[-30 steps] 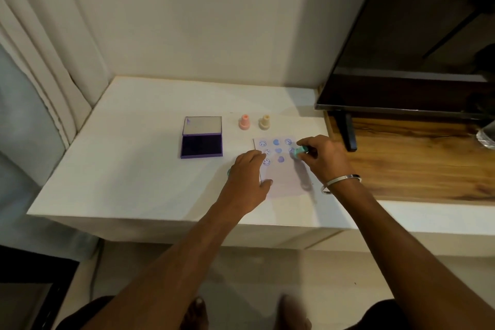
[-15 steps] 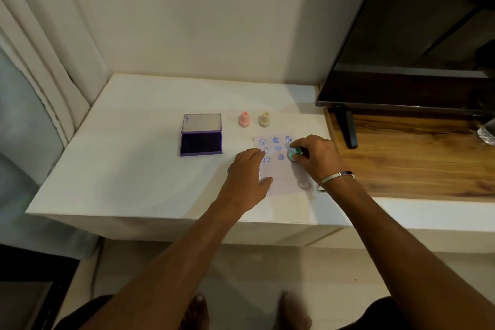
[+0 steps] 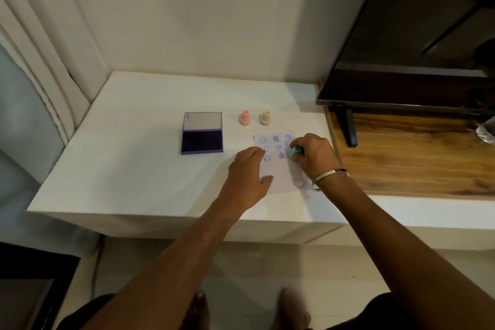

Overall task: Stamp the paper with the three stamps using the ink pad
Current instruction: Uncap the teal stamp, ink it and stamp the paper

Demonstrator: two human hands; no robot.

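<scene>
Your right hand [image 3: 313,154] is clenched around the green stamp [image 3: 293,153], fingers wrapped over its handle, with its round base pressed down, slightly tilted, on the right side of the paper [image 3: 281,171]. A metal bangle [image 3: 330,175] sits on that wrist. Your left hand [image 3: 247,169] lies flat and released, palm down, on the left edge of the paper; the fingers point up the sheet and the thumb rests on its lower part. It grasps nothing.

The paper lies on the white counter [image 3: 134,169] between your two hands. Its upper half carries blue prints in columns: smiley faces down the left, hearts down the middle, and one round print at the top right, just above the green stamp. What the stamp covers cannot be told.

Beyond the paper, the pink stamp [image 3: 244,117] and the yellow stamp [image 3: 265,118] stand upright just beside each other, apart from the sheet. To their left the ink pad [image 3: 202,142] lies open, its dark purple pad toward you and its clear lid [image 3: 202,120] folded back toward the wall.

To the right, the white counter meets a wooden surface [image 3: 415,155] on which a dark television [image 3: 415,48] stands on a black foot [image 3: 349,128]. A curtain [image 3: 40,61] hangs at the far left.
</scene>
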